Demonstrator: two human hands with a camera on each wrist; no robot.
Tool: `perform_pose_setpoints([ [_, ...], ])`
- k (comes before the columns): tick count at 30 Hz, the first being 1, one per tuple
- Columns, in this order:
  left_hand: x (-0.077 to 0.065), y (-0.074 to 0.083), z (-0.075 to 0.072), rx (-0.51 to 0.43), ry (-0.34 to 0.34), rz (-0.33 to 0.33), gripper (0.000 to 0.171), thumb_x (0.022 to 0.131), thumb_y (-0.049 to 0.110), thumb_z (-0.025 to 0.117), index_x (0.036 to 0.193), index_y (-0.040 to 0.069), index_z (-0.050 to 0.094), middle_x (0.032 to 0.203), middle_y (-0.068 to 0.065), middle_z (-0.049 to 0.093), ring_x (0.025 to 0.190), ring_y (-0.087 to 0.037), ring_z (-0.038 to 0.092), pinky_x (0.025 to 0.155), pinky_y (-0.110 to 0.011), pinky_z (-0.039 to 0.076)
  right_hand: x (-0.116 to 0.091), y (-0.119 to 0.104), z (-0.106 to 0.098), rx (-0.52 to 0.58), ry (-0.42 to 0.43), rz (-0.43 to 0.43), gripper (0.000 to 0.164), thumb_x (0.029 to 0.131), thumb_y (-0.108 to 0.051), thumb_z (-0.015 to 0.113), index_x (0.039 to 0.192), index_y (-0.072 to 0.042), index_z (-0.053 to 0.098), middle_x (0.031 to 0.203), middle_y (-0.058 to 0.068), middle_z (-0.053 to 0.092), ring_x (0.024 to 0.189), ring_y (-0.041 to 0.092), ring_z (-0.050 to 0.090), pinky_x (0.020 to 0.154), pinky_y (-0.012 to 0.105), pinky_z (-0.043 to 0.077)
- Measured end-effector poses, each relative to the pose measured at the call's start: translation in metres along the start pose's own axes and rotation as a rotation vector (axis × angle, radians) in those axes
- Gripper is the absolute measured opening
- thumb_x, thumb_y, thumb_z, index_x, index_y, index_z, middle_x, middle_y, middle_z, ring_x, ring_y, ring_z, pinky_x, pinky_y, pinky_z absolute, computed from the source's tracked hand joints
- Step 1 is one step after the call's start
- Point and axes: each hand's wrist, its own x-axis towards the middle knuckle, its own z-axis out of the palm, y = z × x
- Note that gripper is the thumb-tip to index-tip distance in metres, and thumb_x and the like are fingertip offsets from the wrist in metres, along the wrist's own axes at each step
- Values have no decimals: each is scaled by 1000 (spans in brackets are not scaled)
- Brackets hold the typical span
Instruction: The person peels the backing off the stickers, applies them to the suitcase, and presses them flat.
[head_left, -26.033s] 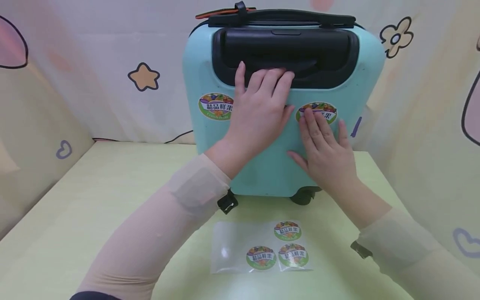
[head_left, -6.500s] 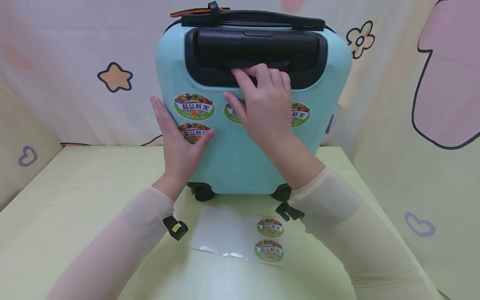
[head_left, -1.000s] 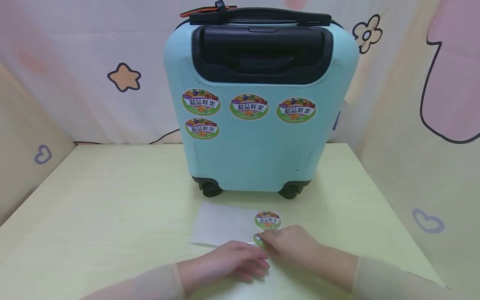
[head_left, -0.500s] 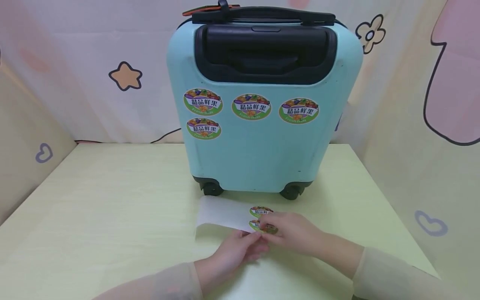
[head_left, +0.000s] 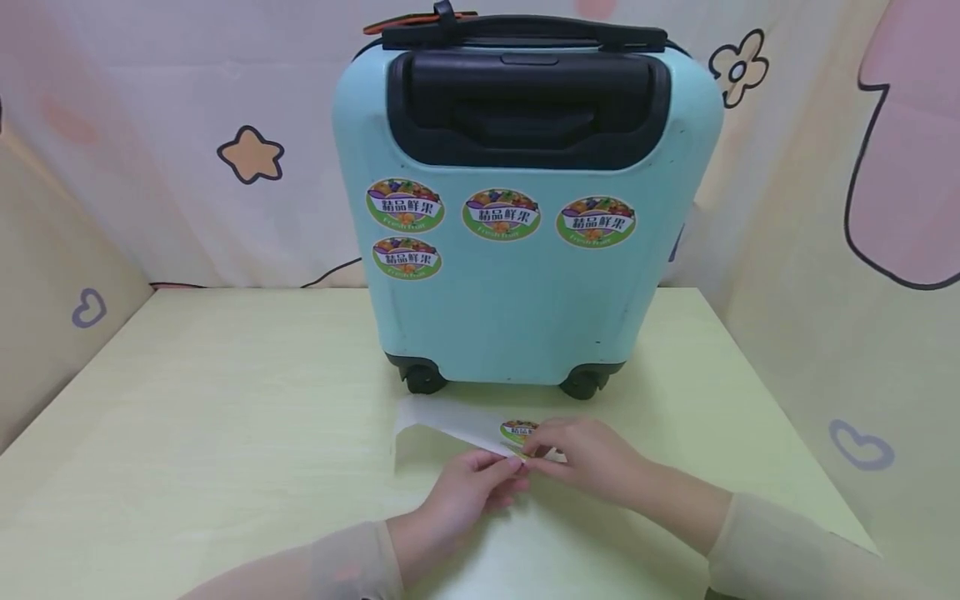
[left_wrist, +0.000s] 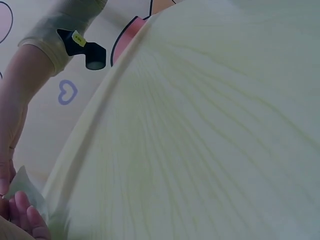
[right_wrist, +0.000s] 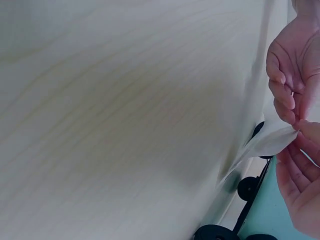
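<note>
A whitish sheet of stickers (head_left: 450, 418) lies in front of the suitcase, its near edge raised and bent. My left hand (head_left: 461, 492) pinches that edge, thumb on top and fingers beneath. Right beside it, my right hand (head_left: 596, 458) has thumb and forefinger pinched at the near oval fruit sticker, mostly hidden by the fingers. The far fruit sticker (head_left: 518, 430) shows on the sheet, partly covered by the right hand. In the right wrist view both hands' fingertips meet at the lifted sheet (right_wrist: 272, 142). The left wrist view catches only a corner of the sheet (left_wrist: 30, 192).
A light blue suitcase (head_left: 517, 308) with black handles stands upright behind the sheet. Three fruit stickers sit in a row across it, with another fruit sticker (head_left: 407, 258) below the left one. The pale table (head_left: 247, 417) is bordered by patterned cloth walls (head_left: 810, 333).
Since a second ago both hands have come together at the sheet's near edge, which has lifted and curled. Compared with earlier, the suitcase bears more stickers and the sheet fewer.
</note>
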Motion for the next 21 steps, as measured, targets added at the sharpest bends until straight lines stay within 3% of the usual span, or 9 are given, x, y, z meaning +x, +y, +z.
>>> perform_pose_setpoints([
  [8, 2, -1, -1, 31, 9, -1, 28, 92, 15, 58, 109, -7, 63, 99, -11, 69, 78, -8, 64, 65, -23, 50, 1, 1, 0, 68, -15, 24, 2, 83, -12, 69, 85, -12, 70, 83, -7, 67, 77, 4, 62, 69, 24, 50],
  [17, 2, 0, -1, 35, 24, -25, 28, 90, 16, 61, 107, -6, 65, 86, -7, 70, 68, -6, 62, 57, -20, 47, 3, 2, -4, 38, -21, 112, 11, 83, -10, 65, 77, -18, 64, 76, -13, 62, 70, 4, 57, 61, 22, 45],
  [21, 0, 0, -1, 46, 33, -46, 27, 90, 18, 62, 103, -5, 66, 83, -8, 70, 61, -7, 60, 55, -20, 48, 7, 10, -10, 21, -2, 151, 7, 84, -11, 64, 79, -15, 65, 76, -12, 62, 71, 7, 58, 64, 24, 48],
])
